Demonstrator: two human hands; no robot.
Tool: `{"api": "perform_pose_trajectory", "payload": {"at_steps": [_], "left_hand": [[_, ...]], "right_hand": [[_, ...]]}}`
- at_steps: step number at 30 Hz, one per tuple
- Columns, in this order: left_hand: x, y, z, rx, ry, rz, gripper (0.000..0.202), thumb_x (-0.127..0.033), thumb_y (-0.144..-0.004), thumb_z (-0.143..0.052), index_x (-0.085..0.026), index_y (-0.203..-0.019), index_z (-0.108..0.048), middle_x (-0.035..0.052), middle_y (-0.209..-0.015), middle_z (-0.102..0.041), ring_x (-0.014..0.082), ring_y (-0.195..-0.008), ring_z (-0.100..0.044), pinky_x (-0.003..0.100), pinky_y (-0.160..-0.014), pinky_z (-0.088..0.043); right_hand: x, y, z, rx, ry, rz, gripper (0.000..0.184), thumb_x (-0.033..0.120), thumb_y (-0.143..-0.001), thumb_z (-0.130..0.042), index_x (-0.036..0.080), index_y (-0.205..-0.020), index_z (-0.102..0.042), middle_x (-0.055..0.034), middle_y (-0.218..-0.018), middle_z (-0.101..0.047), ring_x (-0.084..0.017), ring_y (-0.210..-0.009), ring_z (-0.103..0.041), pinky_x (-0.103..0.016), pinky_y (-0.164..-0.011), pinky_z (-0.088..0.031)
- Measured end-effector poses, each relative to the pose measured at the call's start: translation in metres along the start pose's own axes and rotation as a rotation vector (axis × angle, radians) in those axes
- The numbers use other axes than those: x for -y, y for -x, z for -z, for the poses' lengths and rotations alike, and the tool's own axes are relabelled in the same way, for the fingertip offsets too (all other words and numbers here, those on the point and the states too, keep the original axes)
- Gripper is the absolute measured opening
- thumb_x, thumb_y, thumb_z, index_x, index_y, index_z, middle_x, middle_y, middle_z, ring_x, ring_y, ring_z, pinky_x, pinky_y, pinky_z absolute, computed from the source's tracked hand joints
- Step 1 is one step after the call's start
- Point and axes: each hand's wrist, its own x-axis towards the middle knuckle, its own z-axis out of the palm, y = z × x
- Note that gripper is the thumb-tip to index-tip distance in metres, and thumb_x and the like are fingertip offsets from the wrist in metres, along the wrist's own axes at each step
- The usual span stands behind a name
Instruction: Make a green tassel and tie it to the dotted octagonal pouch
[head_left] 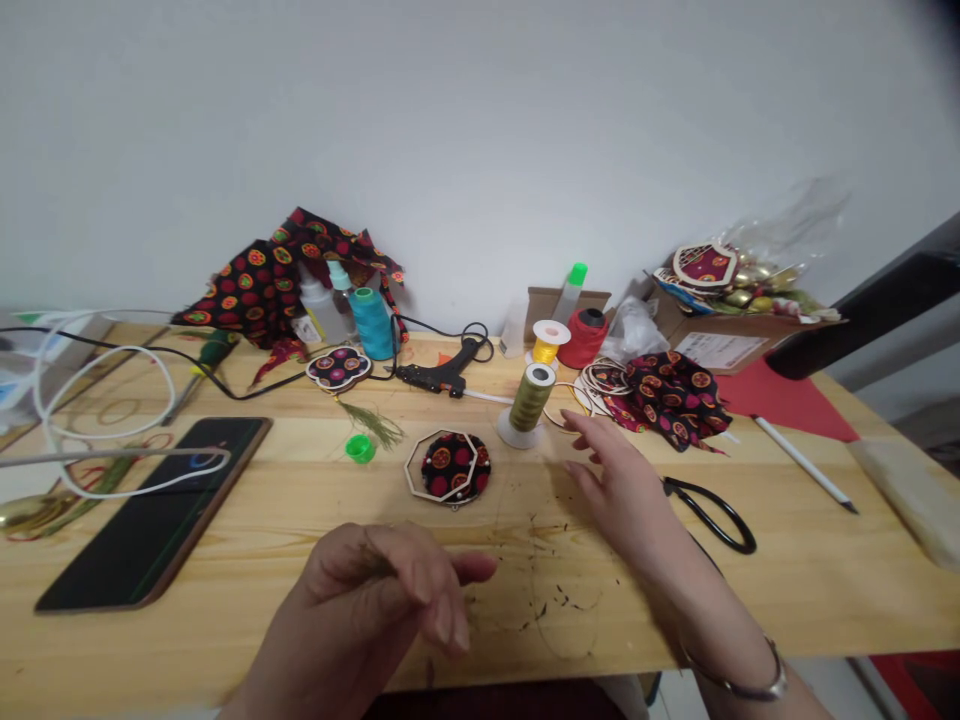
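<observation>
My left hand (386,590) is above the table's front part, fingers curled together. What look like fine olive threads (366,566) lie across it; their ends are hidden. Over to the right, my right hand (619,485) has its fingers apart and holds nothing. It is close to an upright spool of olive thread (531,400), without touching it. Beyond my left hand, a wooden octagonal frame (412,482) overlaps a round piece covered in patterned fabric (480,470). Scissors with black handles (720,515) lie partly behind my right forearm.
A phone (161,510) and white cable (56,400) occupy the left. Behind are a glue gun (439,375), a teal thread cone (371,325), a yellow spool (547,345) and a red cone (583,340). A white pencil (802,462) and cardboard box (720,345) are right. Dark scraps (562,600) litter the front.
</observation>
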Motion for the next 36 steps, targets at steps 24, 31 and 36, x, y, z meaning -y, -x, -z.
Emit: {"api": "perform_pose_trajectory", "payload": {"at_steps": [24,31,36], "left_hand": [[0.028,-0.019,0.002,-0.231,0.041,0.155,0.012,-0.023,-0.065,-0.082,-0.013,-0.067,-0.076,0.0034,-0.061,-0.072,0.0136,-0.062,-0.065,0.025,-0.064,-0.056],[0.03,-0.024,-0.001,-0.265,0.04,0.187,0.012,-0.022,-0.063,-0.083,-0.012,-0.066,-0.075,0.0045,-0.061,-0.073,0.0141,-0.061,-0.067,0.024,-0.063,-0.056],[0.036,-0.025,-0.007,-0.274,-0.01,0.207,0.011,-0.022,-0.064,-0.082,-0.013,-0.067,-0.077,0.0065,-0.068,-0.075,0.0169,-0.068,-0.068,0.025,-0.062,-0.056]], "right_hand": [[0.032,0.045,-0.019,0.389,0.397,-0.081,0.023,0.001,-0.078,-0.054,0.016,-0.07,-0.07,-0.0097,-0.074,-0.07,-0.024,-0.074,-0.065,-0.033,-0.066,-0.047],[0.02,0.041,-0.006,0.335,-0.476,-0.503,0.015,0.026,-0.078,-0.06,0.016,-0.071,-0.069,-0.0004,-0.06,-0.063,-0.015,-0.056,-0.052,-0.026,-0.054,-0.038],[0.034,0.038,-0.013,0.251,-1.002,-0.697,0.021,0.034,-0.063,-0.077,0.015,-0.065,-0.069,0.0041,-0.053,-0.056,-0.009,-0.051,-0.041,-0.023,-0.052,-0.031]]}}
